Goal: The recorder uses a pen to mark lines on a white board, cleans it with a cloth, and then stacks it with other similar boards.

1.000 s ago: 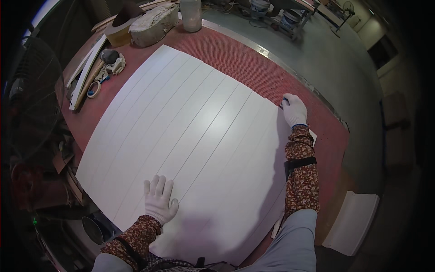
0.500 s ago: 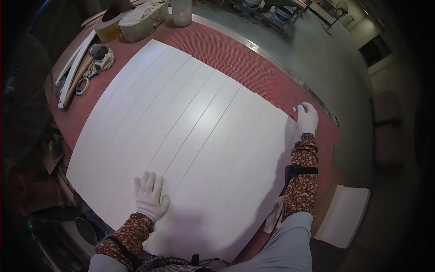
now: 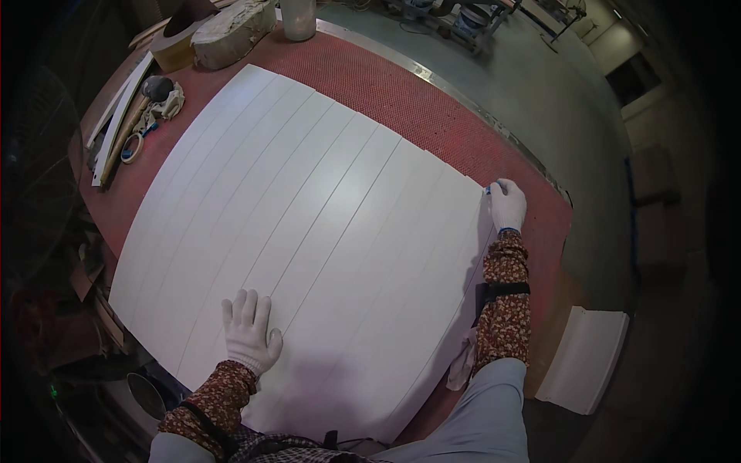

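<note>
So the white boards [image 3: 231, 231] are lying flat, side by side, over most of the red table [image 3: 370, 81], with a stepped line of ends facing the table's far side. The near left corner looks like it pokes out past the table's edge.

The gloved left hand [image 3: 251, 339] is palm down near the table's front, fingers spread, not grasping anything. The gloved right hand [image 3: 509, 208], over toward the table's right side, has its fingers curled round a small blue thing [image 3: 488, 190]; can't tell exactly what it is, or if the fingers also press the board's edge.

Handling-wise, imo they look thin and stiff, probably light one by one but awkward as a bunch. That sheen says slick, especially in knit gloves, and the faces would likely scuff and the corners chip. Best bet is taking one by both long edges around its middle, or from the bit overhanging the table, where fingers can get underneath.
</note>
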### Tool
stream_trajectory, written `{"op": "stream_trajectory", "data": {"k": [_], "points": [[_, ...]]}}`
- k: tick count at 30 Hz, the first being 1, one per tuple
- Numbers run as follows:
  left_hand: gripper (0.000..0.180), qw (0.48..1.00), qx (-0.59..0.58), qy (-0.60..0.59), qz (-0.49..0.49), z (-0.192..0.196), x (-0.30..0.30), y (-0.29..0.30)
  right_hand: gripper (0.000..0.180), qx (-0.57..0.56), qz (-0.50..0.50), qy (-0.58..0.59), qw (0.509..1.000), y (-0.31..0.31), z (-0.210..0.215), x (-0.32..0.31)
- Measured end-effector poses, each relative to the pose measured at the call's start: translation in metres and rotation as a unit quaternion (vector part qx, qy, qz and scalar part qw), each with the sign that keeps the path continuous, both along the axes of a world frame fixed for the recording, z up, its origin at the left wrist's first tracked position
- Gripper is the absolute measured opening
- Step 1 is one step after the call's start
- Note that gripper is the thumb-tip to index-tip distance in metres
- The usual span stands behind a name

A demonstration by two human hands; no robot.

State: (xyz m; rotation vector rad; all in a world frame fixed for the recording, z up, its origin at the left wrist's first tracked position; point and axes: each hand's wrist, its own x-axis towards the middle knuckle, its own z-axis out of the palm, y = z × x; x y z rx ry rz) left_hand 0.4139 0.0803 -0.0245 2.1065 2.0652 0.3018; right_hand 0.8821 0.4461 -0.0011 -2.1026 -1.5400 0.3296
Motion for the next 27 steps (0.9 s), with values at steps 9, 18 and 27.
{"op": "stream_trajectory", "data": {"k": [9,18,27], "points": [[0.072,1.0,0.004,0.005,0.002,0.002,-0.001,0.002,0.039,-0.035,0.01,-0.035,0.999,-0.007,-0.002,-0.008],[0.074,1.0,-0.006,-0.001,0.003,0.002,-0.002,0.0,0.037,-0.043,0.012,0.028,0.999,-0.02,-0.003,-0.003],[0.073,1.0,-0.012,0.008,0.01,0.004,-0.001,-0.001,0.039,-0.026,-0.006,0.006,1.0,-0.004,-0.004,-0.009]]}}
